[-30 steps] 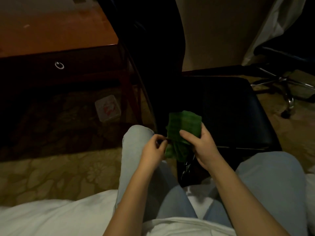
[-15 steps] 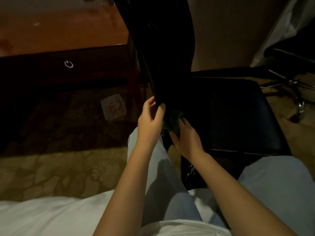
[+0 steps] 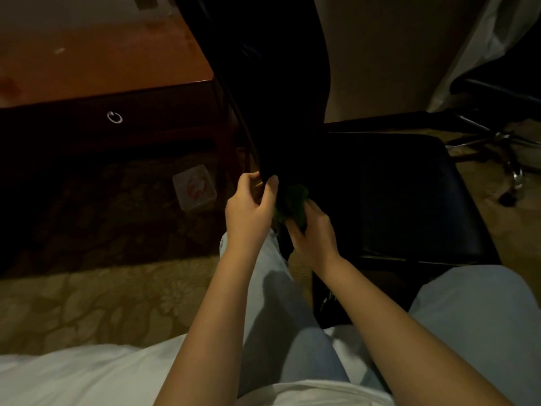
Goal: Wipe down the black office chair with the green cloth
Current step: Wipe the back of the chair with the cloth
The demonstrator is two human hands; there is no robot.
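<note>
The black office chair [image 3: 404, 189] stands right in front of me, its tall backrest [image 3: 272, 83] rising at centre and its padded seat to the right. My left hand [image 3: 250, 206] grips the lower left edge of the backrest, thumb and fingers curled round it. My right hand [image 3: 311, 230] holds the bunched green cloth [image 3: 294, 200] against the base of the backrest. Most of the cloth is hidden in shadow and behind my fingers.
A dark wooden desk [image 3: 102, 71] with a ring-pull drawer stands at left. A small clear packet [image 3: 194, 187] lies on the patterned carpet under it. Another chair's chrome wheeled base [image 3: 509, 159] sits far right. My knees in light trousers flank the chair.
Both hands have moved up from my lap to the backrest. My left hand let go of the cloth and took the backrest edge. My right hand pushed the cloth against the chair.
</note>
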